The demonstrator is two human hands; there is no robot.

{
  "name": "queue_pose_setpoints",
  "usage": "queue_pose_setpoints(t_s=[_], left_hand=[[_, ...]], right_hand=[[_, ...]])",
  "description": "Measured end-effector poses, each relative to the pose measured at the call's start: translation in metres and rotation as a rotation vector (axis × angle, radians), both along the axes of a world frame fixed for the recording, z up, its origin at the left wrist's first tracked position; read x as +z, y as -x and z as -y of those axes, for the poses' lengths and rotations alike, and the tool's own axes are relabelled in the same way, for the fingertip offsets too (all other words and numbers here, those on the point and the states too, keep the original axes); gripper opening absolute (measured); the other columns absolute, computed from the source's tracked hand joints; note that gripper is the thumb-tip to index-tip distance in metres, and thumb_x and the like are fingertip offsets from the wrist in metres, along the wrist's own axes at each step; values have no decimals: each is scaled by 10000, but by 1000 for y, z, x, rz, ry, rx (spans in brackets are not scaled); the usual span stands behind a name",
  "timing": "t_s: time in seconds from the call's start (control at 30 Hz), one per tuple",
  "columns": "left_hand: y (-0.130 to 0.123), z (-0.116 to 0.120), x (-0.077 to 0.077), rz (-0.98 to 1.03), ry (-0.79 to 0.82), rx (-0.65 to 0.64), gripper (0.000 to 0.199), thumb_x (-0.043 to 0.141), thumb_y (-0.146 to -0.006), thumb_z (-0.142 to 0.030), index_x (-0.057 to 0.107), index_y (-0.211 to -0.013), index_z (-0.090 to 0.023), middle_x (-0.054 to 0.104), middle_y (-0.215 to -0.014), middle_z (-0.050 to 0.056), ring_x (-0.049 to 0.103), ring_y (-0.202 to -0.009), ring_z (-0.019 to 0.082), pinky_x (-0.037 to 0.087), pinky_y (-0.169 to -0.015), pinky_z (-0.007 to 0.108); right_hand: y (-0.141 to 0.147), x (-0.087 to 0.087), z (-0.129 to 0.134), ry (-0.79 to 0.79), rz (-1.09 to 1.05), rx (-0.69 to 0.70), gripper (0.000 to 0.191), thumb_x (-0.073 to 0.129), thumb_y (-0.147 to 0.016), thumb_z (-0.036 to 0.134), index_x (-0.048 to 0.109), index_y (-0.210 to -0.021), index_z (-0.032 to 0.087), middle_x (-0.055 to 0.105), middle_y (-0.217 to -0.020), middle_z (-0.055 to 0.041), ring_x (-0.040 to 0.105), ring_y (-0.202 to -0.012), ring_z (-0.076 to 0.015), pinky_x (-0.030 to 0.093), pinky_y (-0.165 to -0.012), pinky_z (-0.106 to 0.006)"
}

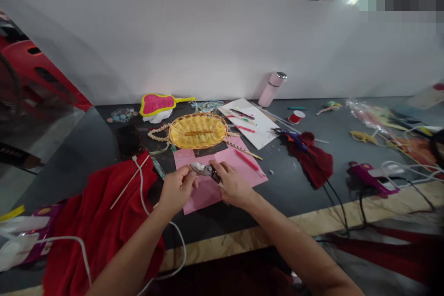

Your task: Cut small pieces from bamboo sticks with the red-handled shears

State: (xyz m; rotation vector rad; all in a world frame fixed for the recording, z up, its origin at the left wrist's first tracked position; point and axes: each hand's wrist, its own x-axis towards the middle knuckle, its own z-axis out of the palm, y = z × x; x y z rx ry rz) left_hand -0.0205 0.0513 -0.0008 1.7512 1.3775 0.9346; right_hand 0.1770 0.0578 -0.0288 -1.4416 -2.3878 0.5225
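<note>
1. Cutters lie between both hands, over the pink sheet near the table's front edge.
2. Long axis runs left-right, tilted: blade tip toward the left hand, handles toward the right hand.
3. Left hand: fingers pinched closed at the blade end.
4. Right hand: closed around the handles.
5. Both hands touch the tool; neither is nearer.
6. Basket sits just beyond the sheet, apart from the hands.

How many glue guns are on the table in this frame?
2: one purple glue gun at the right, cables around it, and another glue gun at the far left beside the red cloth. Clutter could hide more.
</note>
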Motion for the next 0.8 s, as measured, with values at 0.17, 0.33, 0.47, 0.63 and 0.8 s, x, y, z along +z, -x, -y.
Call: queue_pose_setpoints(t_s=[0.17, 0.33, 0.47, 0.63, 0.8], left_hand=[[-9, 4, 4, 4, -73, -9, 329, 441, -883, -286, 541, -589, -177, 585, -536, -13, 525, -490, 103, 398, -515, 202], [-10, 6, 1, -48, -95, -14, 179, 508, -862, -307, 632, -834, -180, 693, -709, 16, 647, -650, 144, 465, -595, 210], [-7, 4, -3, -111, -150, 80, 162, 517, -865, -302, 641, -900, -203, 741, -847, 27, 688, -783, 165, 486, -685, 222], [-3, 3, 6, -73, -64, -39, 218, 472, -875, -265, 648, -766, -197, 737, -738, 11, 673, -675, 143, 483, -641, 212], [1, 2, 9, -49, 49, -122, 270, 452, -882, -295, 645, -728, -187, 730, -724, 25, 654, -662, 145, 477, -626, 223]], right_hand=[[-11, 2, 5, 34, -71, 37, 673, 478, -730, 82, 294, -1367, 190, 511, -1163, -112, 523, -997, -215, 421, -930, -378], [-15, 1, 1, 14, -88, 18, 681, 484, -727, 87, 298, -1376, 172, 510, -1179, -120, 504, -1060, -230, 418, -941, -386], [-18, -1, -3, -75, -56, -70, 691, 465, -748, 96, 278, -1405, 193, 490, -1243, -125, 462, -1126, -255, 401, -941, -423], [-20, -1, -2, -77, -52, -9, 773, 461, -711, 89, 220, -1437, 201, 473, -1274, -112, 440, -1145, -249, 385, -948, -419], [-18, -2, -1, -66, -45, 10, 771, 463, -687, 70, 258, -1419, 196, 483, -1249, -110, 450, -1122, -246, 395, -935, -411]])
